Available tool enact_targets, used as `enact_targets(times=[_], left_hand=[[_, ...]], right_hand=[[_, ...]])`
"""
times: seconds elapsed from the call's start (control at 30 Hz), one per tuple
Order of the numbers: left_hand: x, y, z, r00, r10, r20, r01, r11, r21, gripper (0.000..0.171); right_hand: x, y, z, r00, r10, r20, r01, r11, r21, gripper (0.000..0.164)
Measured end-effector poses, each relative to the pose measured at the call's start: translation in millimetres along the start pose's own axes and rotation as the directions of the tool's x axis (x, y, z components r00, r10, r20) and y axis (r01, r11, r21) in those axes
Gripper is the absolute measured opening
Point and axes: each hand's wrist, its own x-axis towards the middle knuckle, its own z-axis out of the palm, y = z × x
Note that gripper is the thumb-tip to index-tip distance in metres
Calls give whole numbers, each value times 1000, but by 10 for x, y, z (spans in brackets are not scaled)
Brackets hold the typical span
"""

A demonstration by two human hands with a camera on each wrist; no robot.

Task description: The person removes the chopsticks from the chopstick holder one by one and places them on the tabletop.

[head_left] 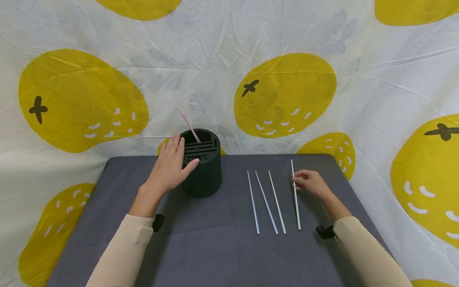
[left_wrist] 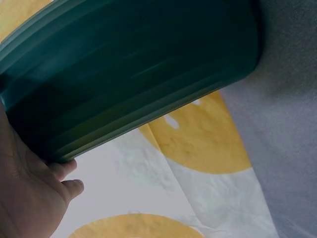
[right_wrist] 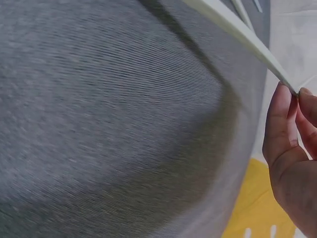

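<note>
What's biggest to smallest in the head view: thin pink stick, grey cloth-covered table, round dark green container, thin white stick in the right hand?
1. Grey cloth-covered table
2. Round dark green container
3. Thin white stick in the right hand
4. Thin pink stick (only part shows)

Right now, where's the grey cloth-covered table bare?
Free on the table: foreground between the beige sleeves; gap between the dark green cylindrical holder and three thin pale sticks. Crowded: around those sticks, where the right hand pinches a fourth stick; the holder, left hand on it.
</note>
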Motion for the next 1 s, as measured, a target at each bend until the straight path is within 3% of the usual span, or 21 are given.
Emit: enact_targets(times=[0.27,0.57,1.0], left_hand=[[11,-5,-9,1000,-2,5,2,1000,-11,97],[31,-2,-29,1000,-6,11,6,1000,-21,96],[32,4,-46,1000,-11,15,12,1000,-21,96]], right_hand=[[-14,64,142,997,71,4,-71,997,29,31],[11,65,224,992,126,-19,-127,992,-14,27],[46,17,282,991,132,-35,-134,987,-93,24]])
